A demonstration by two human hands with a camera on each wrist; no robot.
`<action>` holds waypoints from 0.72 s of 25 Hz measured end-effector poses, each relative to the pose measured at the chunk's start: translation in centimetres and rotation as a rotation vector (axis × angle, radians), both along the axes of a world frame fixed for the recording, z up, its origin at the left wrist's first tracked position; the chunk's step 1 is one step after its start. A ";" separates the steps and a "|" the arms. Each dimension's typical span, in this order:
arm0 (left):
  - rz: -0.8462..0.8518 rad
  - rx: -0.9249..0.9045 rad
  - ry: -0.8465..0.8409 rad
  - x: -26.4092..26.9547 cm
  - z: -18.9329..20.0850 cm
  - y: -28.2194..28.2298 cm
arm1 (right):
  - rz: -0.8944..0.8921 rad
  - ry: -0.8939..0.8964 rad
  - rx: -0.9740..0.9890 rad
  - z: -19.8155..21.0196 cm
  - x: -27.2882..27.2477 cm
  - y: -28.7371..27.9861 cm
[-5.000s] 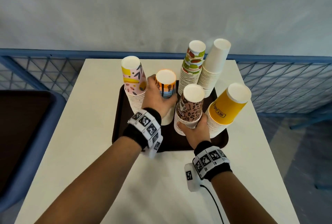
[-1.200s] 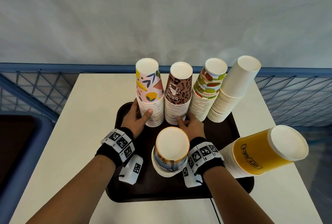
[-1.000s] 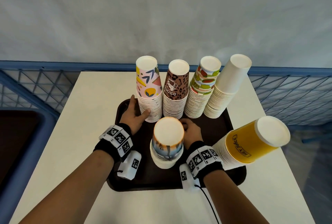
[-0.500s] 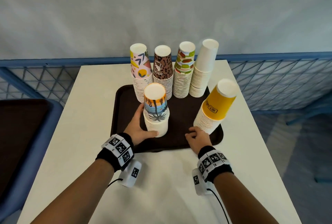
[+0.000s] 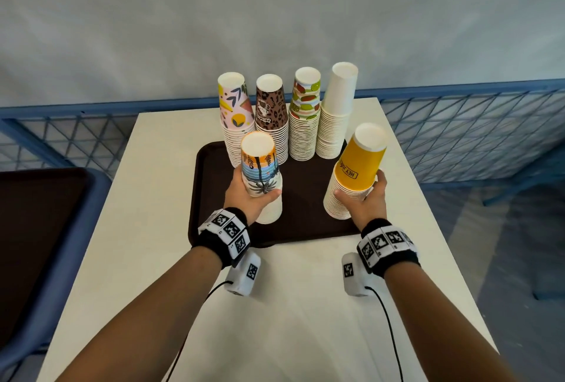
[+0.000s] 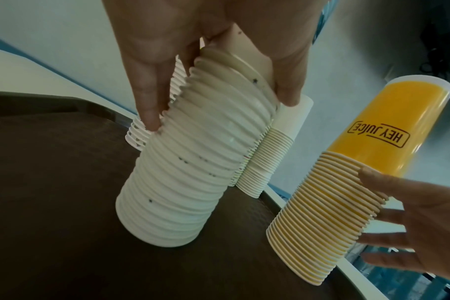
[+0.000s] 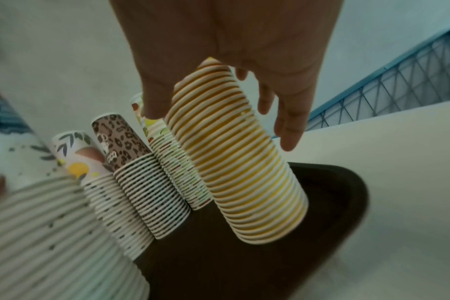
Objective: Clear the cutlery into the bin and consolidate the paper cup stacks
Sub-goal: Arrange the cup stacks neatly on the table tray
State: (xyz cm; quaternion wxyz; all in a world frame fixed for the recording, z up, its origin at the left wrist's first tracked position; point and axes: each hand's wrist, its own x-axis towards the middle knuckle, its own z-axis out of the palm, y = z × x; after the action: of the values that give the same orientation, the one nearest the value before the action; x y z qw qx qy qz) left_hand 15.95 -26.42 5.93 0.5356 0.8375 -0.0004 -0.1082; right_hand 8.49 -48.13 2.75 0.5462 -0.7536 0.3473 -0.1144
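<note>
"HEY JUICE", framed in a dark outline, is printed on the topmost cup of the yellow cup stack [image 5: 357,167], gripped by the right hand [image 5: 365,198]; the lettering is seen inverted. Small script on the leopard-print cup [image 5: 270,106] beyond the left hand [image 5: 247,195] cannot be read.

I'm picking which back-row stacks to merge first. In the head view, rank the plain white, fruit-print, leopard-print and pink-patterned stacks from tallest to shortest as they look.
1. White stack, plainly tallest.
2. Fruit-print stack.
3. Leopard-print stack and pink stack: too close to rank; the wide-angle lens tilts them differently.
</note>
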 end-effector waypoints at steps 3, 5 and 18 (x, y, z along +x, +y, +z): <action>-0.002 0.008 -0.004 0.1 -0.2 1.0 | 0.008 -0.047 0.042 0.5 1.1 0.2; -0.002 0.014 0.004 0.3 -0.6 2.4 | 0.025 -0.032 0.038 0.6 1.6 0.9; 0.066 0.042 -0.021 2.8 -1.6 9.2 | 0.337 -0.024 0.084 -0.2 6.3 8.2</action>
State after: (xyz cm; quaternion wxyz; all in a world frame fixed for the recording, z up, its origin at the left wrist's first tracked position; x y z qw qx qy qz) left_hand 18.72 -17.26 4.32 0.5213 0.8491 0.0240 -0.0818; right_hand 14.82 -39.91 2.58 0.5927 -0.7763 0.2142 -0.0156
